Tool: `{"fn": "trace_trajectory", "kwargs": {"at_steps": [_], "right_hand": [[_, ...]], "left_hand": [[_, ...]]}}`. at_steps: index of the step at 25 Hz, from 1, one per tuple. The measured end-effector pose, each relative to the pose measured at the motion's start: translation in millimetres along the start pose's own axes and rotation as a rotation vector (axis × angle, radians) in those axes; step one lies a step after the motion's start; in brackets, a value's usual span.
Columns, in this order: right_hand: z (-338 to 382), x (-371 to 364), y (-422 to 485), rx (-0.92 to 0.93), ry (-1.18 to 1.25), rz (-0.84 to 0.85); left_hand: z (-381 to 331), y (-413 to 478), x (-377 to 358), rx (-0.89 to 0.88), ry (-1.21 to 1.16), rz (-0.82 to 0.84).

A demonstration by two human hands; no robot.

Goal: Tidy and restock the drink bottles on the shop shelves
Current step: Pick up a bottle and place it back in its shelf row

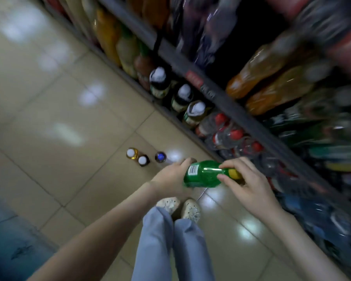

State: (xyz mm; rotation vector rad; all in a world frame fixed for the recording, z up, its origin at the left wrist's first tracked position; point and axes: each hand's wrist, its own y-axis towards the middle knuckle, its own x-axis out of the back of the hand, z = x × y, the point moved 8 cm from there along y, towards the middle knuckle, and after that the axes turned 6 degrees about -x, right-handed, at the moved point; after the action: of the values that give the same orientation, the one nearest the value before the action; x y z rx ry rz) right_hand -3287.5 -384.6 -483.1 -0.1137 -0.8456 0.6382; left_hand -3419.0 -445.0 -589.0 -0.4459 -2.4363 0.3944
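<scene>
Both hands gripping green bottle (205,174) sideways above floor: left hand (173,179) cupping base, right hand (244,182) pinching neck. Restocking step; next, probably shelf (221,98) gap beyond right hand.

Your bottle (203,175) is green with a yellow cap; at 2 o'clock orange bottles (267,78); the floor (49,98) is beige tile.

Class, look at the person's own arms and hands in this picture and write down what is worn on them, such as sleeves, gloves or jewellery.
Nothing is worn. The left forearm and right forearm are bare to the picture's edge, with no sleeve in view. The left hand and right hand are ungloved, and no watch, bracelet or ring shows.
</scene>
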Motion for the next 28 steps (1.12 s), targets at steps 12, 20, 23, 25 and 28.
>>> {"fn": "trace_trajectory", "kwargs": {"at_steps": [12,20,23,25,28], "right_hand": [[96.6,223.4,-172.1,-0.309,0.841,-0.4],[-23.1,352.0,-422.1,-0.444,0.872,-1.048],[-71.5,404.1,-541.9,-0.454,0.809,-1.256],[-102.8,438.8,-624.7,-0.441,0.767,-1.368],[-149.1,487.8,-745.1,-0.404,0.695,-1.5]], "left_hand": [[-381.1,-58.2,114.2,-0.471,0.053,0.254],[-586.6,-63.7,-59.7,-0.726,0.019,0.515],[-678.7,-73.2,-135.7,-0.863,0.012,0.509],[-749.5,-90.3,-188.6,-0.955,0.009,0.461],[-853.7,-128.6,-273.7,-1.079,-0.011,0.398]]}}
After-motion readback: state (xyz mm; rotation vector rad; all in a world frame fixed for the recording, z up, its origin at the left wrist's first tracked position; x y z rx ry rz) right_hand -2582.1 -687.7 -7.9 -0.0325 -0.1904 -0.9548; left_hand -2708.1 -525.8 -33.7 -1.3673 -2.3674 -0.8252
